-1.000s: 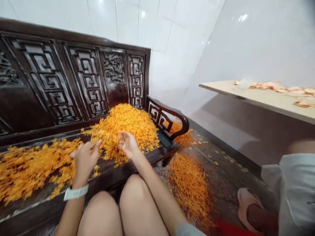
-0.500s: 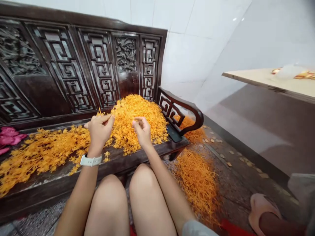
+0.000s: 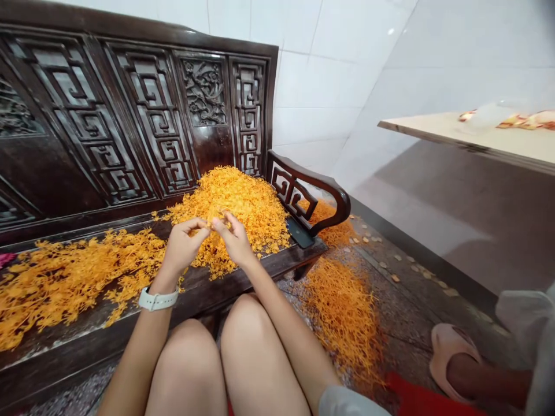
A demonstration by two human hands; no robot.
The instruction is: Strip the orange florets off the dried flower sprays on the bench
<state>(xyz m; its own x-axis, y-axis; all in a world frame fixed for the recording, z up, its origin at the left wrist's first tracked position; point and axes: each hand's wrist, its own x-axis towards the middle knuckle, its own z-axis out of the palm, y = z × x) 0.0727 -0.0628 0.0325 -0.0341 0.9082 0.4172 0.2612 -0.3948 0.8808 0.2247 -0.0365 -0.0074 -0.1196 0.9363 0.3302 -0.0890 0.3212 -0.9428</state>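
Note:
My left hand (image 3: pixel 182 247), with a white watch (image 3: pixel 158 299) on its wrist, and my right hand (image 3: pixel 234 240) hover close together over a heap of orange shredded strands (image 3: pixel 229 202). Their fingertips nearly meet, each pinching a thin wisp of strands. The heap rests on the seat of a dark carved wooden bench (image 3: pixel 130 115). More strands (image 3: pixel 73 283) spread thinly along the seat to the left. A black phone (image 3: pixel 299 233) lies at the seat's right end, next to the armrest (image 3: pixel 312 184).
Orange strands (image 3: pixel 342 312) and small tan flakes (image 3: pixel 392 278) lie on the floor right of the bench. A pale table (image 3: pixel 433 128) holds colourful papers at right. A person's pink-slippered foot (image 3: pixel 451 352) and grey clothing (image 3: pixel 529 323) stand at lower right. My bare knees fill the bottom.
My hands have drawn closer together over the heap, and their fingertips now nearly meet. The view has shifted slightly, and the pink item at the far left has mostly left the frame.

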